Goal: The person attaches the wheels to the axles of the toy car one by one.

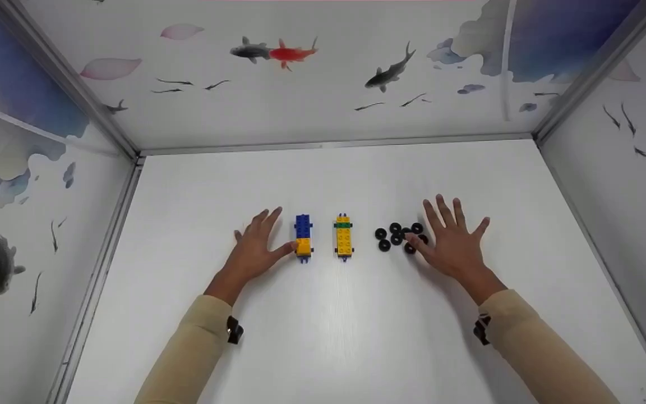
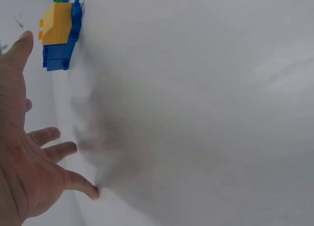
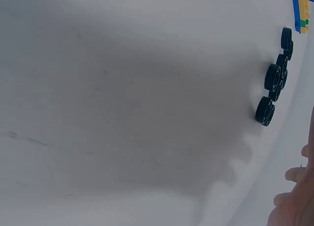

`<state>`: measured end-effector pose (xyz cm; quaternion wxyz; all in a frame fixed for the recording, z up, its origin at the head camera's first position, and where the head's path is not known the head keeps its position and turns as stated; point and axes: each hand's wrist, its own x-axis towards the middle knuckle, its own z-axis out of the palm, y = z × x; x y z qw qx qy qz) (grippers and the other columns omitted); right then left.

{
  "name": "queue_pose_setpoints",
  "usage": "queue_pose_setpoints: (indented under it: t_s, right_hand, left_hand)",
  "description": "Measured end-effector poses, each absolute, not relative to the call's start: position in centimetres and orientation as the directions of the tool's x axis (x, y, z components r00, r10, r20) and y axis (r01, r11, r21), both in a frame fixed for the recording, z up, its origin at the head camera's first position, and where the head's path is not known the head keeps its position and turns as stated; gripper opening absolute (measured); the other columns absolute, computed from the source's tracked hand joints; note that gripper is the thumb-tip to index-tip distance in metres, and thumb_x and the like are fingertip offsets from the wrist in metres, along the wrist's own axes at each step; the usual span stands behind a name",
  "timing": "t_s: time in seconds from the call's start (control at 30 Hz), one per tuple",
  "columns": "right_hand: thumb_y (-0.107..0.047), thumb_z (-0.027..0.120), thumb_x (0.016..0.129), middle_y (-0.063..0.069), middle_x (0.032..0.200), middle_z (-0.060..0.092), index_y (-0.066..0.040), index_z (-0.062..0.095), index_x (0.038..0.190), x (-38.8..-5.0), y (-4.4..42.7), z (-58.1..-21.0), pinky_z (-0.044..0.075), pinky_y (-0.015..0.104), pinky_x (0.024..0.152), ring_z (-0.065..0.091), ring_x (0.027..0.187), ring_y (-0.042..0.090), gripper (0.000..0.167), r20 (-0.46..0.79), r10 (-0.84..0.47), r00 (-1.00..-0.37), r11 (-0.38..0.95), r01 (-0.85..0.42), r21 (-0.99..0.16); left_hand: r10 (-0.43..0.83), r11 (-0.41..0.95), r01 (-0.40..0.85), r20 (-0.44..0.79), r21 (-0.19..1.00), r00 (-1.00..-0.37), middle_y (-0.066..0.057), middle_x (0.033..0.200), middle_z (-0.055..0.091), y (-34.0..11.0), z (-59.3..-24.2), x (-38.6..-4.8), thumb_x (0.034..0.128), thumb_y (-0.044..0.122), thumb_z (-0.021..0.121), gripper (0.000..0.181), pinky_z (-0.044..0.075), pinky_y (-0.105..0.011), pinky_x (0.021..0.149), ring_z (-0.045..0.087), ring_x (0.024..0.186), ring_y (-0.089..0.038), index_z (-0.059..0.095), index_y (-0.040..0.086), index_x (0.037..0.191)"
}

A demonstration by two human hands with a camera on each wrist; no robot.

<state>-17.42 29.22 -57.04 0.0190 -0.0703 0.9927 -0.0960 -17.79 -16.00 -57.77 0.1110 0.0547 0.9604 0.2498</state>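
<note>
Two toy-brick vehicle bodies lie side by side on the white table. The left body (image 1: 303, 229) is blue with a yellow block at its near end; it also shows in the left wrist view (image 2: 58, 24). The other body (image 1: 344, 241) is yellow with a green strip. To their right is a loose group of several black toy wheels (image 1: 396, 239), seen in the right wrist view (image 3: 273, 78) too. My left hand (image 1: 253, 249) spreads beside the blue body, thumb close to its yellow block. Over the wheels' right side hovers my right hand (image 1: 453, 244), fingers spread, its thumb hiding part of them.
The table (image 1: 323, 331) has a metal-framed back edge (image 1: 323, 146) and is enclosed by printed panels (image 1: 323, 106) at the back and on both sides. Dark wrist devices sit at both sleeve cuffs.
</note>
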Motion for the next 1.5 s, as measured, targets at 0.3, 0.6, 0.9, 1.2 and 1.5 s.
queue_pose_setpoints:
  t_s: [0.3,0.6,0.9,1.2,1.5]
  right_hand:
    - [-0.079,0.044,0.106,0.011,0.188,0.011,-0.022,0.015,0.179,-17.0,28.7,-57.2,-0.007,0.095,0.119,0.004,0.173,0.046,0.098,-0.046,-0.157,-0.986,0.968,-0.145,-0.206]
    - [-0.077,0.044,0.107,0.014,0.187,0.015,-0.021,0.016,0.179,-16.3,28.7,-57.6,-0.005,0.095,0.119,0.006,0.173,0.046,0.096,-0.074,-0.177,-0.982,0.964,-0.158,-0.212]
    - [-0.073,0.046,0.108,0.014,0.185,0.023,-0.022,0.021,0.178,-16.5,28.3,-57.2,-0.004,0.094,0.121,0.011,0.173,0.044,0.09,-0.037,-0.207,-0.978,0.951,-0.192,-0.241]
    - [-0.055,0.064,0.109,0.013,0.178,0.041,-0.018,0.04,0.173,-16.4,27.8,-56.9,0.01,0.09,0.126,0.032,0.168,0.041,0.078,0.016,-0.315,-0.949,0.906,-0.306,-0.292]
    - [-0.042,0.078,0.104,0.015,0.154,0.063,-0.01,0.064,0.154,-16.5,26.3,-56.7,0.026,0.082,0.127,0.054,0.148,0.041,0.061,0.087,-0.382,-0.92,0.867,-0.389,-0.312]
  left_hand:
    - [0.258,0.813,0.118,-0.171,0.57,-0.951,-0.007,0.188,0.011,-14.8,-58.6,-17.9,0.0894,0.071,0.08,0.113,0.012,-0.065,0.139,0.012,0.174,-0.038,0.016,0.043,0.177]
    - [0.29,0.827,0.153,-0.176,0.542,-0.941,0.0,0.188,0.015,-13.9,-59.0,-18.0,0.0921,0.058,0.086,0.11,0.007,-0.064,0.139,0.014,0.175,-0.031,0.018,0.041,0.177]
    - [0.268,0.815,0.143,-0.146,0.561,-0.952,-0.004,0.182,0.033,-13.1,-58.7,-18.0,0.0926,0.049,0.088,0.105,0.019,-0.061,0.139,0.032,0.17,-0.031,0.024,0.043,0.176]
    - [0.282,0.734,0.168,-0.07,0.658,-0.957,0.001,0.176,0.036,-12.3,-58.1,-17.8,0.0924,0.038,0.092,0.093,0.039,-0.049,0.133,0.045,0.162,-0.03,0.038,0.036,0.168]
    - [0.22,0.532,0.039,-0.093,0.846,-0.971,0.004,0.176,0.027,-11.9,-57.6,-17.3,0.0887,0.015,0.095,0.076,0.06,-0.042,0.113,0.064,0.137,-0.033,0.055,0.034,0.15]
